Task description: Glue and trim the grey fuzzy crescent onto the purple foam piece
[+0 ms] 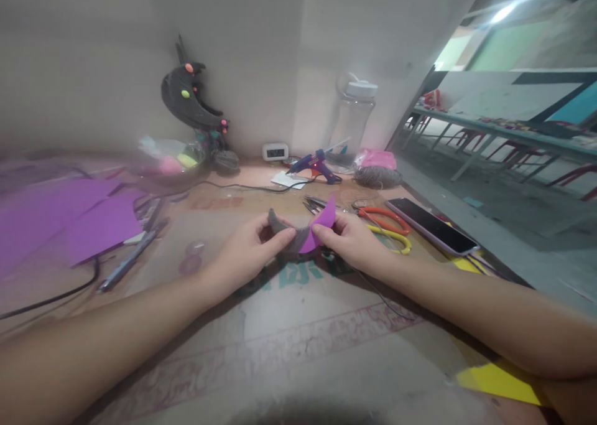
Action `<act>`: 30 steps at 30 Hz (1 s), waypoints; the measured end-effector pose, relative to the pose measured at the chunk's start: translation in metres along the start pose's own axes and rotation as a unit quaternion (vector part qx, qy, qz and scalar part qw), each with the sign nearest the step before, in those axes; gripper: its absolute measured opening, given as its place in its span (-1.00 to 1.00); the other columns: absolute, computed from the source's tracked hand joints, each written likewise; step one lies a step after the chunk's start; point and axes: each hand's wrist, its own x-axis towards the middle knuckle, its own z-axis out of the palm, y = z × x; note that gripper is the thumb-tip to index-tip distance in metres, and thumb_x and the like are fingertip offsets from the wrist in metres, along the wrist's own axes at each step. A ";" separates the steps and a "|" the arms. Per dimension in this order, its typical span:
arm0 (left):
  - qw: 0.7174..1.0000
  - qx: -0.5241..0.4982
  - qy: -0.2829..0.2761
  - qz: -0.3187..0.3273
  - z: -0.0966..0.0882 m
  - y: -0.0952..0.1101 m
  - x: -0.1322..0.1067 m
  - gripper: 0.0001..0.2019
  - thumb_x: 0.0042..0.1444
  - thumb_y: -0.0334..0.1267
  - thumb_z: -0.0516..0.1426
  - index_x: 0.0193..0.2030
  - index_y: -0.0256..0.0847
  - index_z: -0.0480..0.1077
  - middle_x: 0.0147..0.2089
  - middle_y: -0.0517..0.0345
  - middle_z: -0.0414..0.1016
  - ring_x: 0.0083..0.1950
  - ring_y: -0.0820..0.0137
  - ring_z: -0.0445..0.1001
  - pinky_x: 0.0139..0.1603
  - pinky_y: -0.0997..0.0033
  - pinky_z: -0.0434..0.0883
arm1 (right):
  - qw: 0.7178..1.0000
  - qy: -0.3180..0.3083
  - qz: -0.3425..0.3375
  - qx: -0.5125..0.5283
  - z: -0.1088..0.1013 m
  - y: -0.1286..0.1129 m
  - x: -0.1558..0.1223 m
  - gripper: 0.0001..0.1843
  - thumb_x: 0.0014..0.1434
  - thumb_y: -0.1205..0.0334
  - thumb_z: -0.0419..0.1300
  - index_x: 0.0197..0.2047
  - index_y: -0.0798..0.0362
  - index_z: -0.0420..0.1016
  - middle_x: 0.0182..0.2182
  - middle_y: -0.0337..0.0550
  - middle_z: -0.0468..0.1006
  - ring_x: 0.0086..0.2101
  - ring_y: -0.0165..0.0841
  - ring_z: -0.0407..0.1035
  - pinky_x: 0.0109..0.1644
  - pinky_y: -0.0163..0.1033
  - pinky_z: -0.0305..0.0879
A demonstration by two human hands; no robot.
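Both my hands meet over the middle of the table on one small craft piece. My left hand (247, 251) pinches its grey, yarn-covered end (286, 232) between thumb and fingers. My right hand (349, 241) pinches its purple foam end (321, 223), which curves up to a point. The piece is held just above the brown cardboard table cover (280, 325).
Orange and yellow-handled scissors (389, 223) and a phone (433, 226) lie to the right. A blue glue gun (314, 163), grey yarn ball (377, 176), clear bottle (354, 120) and small clock (275, 152) stand behind. Purple foam sheets (79, 219) and a cable lie left; yellow paper (499, 381) sits near right.
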 end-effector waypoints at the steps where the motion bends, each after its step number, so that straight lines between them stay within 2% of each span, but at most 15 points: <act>1: 1.000 -0.002 0.004 0.002 0.000 0.000 0.000 -0.77 0.17 -0.07 0.14 -0.23 -0.18 0.46 -0.27 0.14 0.54 -0.28 0.34 0.45 -0.29 0.41 0.34 | 1.000 0.000 -0.003 0.009 0.000 0.001 0.000 -0.83 0.10 0.15 0.14 -0.39 0.09 0.39 -0.52 -0.29 0.40 -0.51 -0.46 0.25 -0.45 -0.35 0.18; 4: 1.000 -0.008 0.017 0.004 0.000 -0.003 0.002 -0.77 0.17 -0.06 0.14 -0.24 -0.18 0.46 -0.30 0.16 0.53 -0.31 0.36 0.43 -0.33 0.44 0.33 | 0.999 0.001 -0.007 0.037 0.002 0.002 0.000 -0.89 0.07 0.20 0.13 -0.39 0.08 0.36 -0.55 -0.32 0.34 -0.52 -0.48 0.22 -0.46 -0.36 0.17; 7: 1.000 -0.012 0.015 -0.012 0.000 -0.005 0.005 -0.74 0.18 -0.03 0.13 -0.32 -0.18 0.45 -0.41 0.20 0.48 -0.39 0.38 0.40 -0.40 0.46 0.29 | 0.998 0.003 0.001 0.063 0.002 0.001 0.000 -0.91 0.03 0.26 0.12 -0.36 0.08 0.37 -0.53 -0.32 0.37 -0.51 -0.47 0.24 -0.45 -0.35 0.19; 12: 1.000 -0.020 0.014 -0.016 0.000 -0.005 0.006 -0.76 0.17 -0.04 0.13 -0.34 -0.17 0.45 -0.48 0.22 0.42 -0.42 0.38 0.38 -0.46 0.47 0.26 | 0.994 -0.005 -0.009 0.105 0.000 -0.001 0.001 -0.75 -0.08 0.37 0.07 -0.26 0.07 0.41 -0.45 -0.29 0.45 -0.49 -0.47 0.27 -0.42 -0.35 0.19; 16: 0.999 -0.020 0.041 -0.024 0.000 -0.002 0.006 -0.74 0.18 -0.06 0.13 -0.42 -0.18 0.38 -0.52 0.25 0.39 -0.45 0.40 0.35 -0.43 0.47 0.27 | 0.996 -0.018 -0.027 0.086 -0.003 -0.002 0.002 -0.91 0.10 0.23 0.09 -0.36 0.06 0.37 -0.52 -0.31 0.36 -0.52 -0.47 0.21 -0.43 -0.34 0.14; 20: 0.997 -0.018 0.052 -0.046 -0.001 0.001 0.006 -0.69 0.21 -0.04 0.11 -0.46 -0.19 0.31 -0.54 0.26 0.34 -0.50 0.45 0.28 -0.47 0.48 0.22 | 0.999 0.009 -0.041 0.025 -0.004 -0.002 0.002 -0.68 0.28 0.11 0.02 -0.47 0.06 0.31 -0.56 -0.30 0.34 -0.53 -0.48 0.17 -0.42 -0.33 0.13; 25: 0.995 -0.046 0.065 -0.062 -0.002 0.003 0.006 -0.72 0.20 -0.04 0.11 -0.39 -0.21 0.34 -0.51 0.28 0.32 -0.49 0.47 0.27 -0.51 0.50 0.19 | 0.999 0.036 -0.020 0.020 -0.004 0.000 0.004 -0.72 0.28 0.13 0.04 -0.43 0.05 0.32 -0.57 -0.33 0.37 -0.58 -0.51 0.17 -0.46 -0.34 0.12; 30: 0.993 -0.073 0.061 -0.064 -0.001 0.001 0.007 -0.70 0.22 -0.04 0.09 -0.42 -0.20 0.27 -0.56 0.31 0.28 -0.53 0.50 0.25 -0.51 0.51 0.20 | 0.997 0.069 -0.012 0.026 -0.009 0.007 0.012 -0.74 0.23 0.04 0.11 -0.36 0.06 0.36 -0.57 -0.33 0.41 -0.58 -0.50 0.19 -0.47 -0.34 0.13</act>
